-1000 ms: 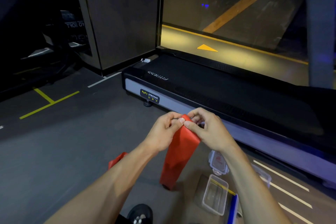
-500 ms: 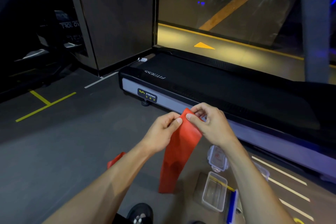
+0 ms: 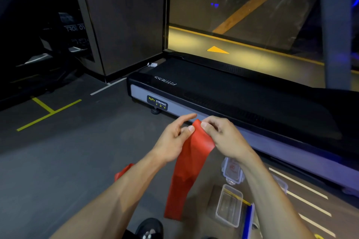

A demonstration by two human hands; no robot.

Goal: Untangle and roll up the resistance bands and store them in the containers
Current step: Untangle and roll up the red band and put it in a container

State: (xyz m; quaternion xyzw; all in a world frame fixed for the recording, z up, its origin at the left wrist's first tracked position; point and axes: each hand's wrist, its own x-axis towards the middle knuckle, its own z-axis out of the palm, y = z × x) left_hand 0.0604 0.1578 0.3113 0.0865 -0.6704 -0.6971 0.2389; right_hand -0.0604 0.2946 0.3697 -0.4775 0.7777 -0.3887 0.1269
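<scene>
You pinched the band's top edge with both hands, left and right, above the container, likely to start rolling it.

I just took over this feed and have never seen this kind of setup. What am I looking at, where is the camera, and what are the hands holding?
There is no machine here: these are a person's two bare hands, filmed by a single wide-angle camera worn on the head, looking forward and down. The left hand and the right hand both pinch the top end of a red resistance band, which hangs toward the gym floor. Another red piece shows behind the left forearm; whether it is the same band I cannot tell. On the floor to the right sit an open clear container and a clear lid. Ahead lies a treadmill.
</scene>
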